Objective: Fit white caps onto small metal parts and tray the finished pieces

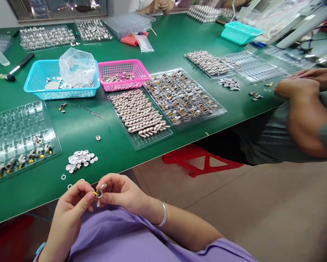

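Note:
Just above my lap, my left hand (pixel 74 207) and my right hand (pixel 123 193) meet at the fingertips. Between them is a small silvery earbud-shaped part (pixel 99 194) with a ring-like opening and a yellow tab. My left thumb and finger pinch it by the yellow tab; my right thumb and forefinger grip its other side. On the table edge beyond lies a pile of white discs (pixel 80 160), with a few thin white rings (pixel 63 177) near it. A clear tray (pixel 21 127) at left has similar parts along its front row.
A round cap (pixel 98 138) and tweezers (pixel 92 112) lie on the green table (pixel 78 138). Behind them stand a blue basket (pixel 62 94) and a pink basket (pixel 125 86). Trays of silvery shells (pixel 141 112) and assembled parts (pixel 185 96) sit right. A co-worker's hands (pixel 302 85) are farther right.

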`<act>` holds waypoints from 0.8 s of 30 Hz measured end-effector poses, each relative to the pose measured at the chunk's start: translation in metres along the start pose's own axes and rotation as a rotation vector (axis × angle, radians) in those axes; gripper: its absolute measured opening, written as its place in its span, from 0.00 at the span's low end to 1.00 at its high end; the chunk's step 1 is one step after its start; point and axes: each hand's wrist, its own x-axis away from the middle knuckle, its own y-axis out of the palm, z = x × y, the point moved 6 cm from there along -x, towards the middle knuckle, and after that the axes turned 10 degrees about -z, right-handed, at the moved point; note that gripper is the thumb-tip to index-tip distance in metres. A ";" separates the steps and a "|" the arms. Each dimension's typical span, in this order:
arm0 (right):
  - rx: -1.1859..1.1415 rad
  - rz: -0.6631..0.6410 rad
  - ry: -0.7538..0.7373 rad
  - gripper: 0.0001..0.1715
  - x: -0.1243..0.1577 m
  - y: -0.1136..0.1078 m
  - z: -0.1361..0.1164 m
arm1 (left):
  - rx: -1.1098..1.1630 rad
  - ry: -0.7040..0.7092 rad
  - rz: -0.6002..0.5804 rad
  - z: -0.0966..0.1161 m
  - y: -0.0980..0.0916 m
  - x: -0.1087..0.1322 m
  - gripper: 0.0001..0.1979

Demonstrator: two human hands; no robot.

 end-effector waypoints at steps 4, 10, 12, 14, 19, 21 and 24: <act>0.054 -0.004 -0.010 0.16 0.001 0.002 -0.002 | 0.025 -0.057 -0.025 -0.001 0.002 0.002 0.12; 0.161 0.004 -0.023 0.16 0.004 0.001 -0.003 | 0.003 -0.151 -0.061 -0.005 -0.002 0.000 0.14; 0.177 0.005 -0.004 0.18 0.005 0.000 -0.003 | 0.012 -0.177 -0.105 -0.005 0.000 -0.002 0.15; 0.175 -0.002 0.008 0.19 0.005 0.000 -0.002 | 0.028 -0.205 -0.147 -0.005 0.002 -0.004 0.16; 0.220 -0.029 0.024 0.20 0.003 0.002 -0.004 | 0.030 -0.238 -0.163 -0.004 0.003 -0.004 0.16; 0.267 -0.049 0.022 0.21 0.004 0.004 -0.006 | 0.023 -0.252 -0.172 -0.007 0.003 -0.005 0.16; 0.339 -0.089 -0.001 0.19 0.004 0.007 -0.007 | 0.033 -0.261 -0.181 -0.011 0.004 -0.005 0.17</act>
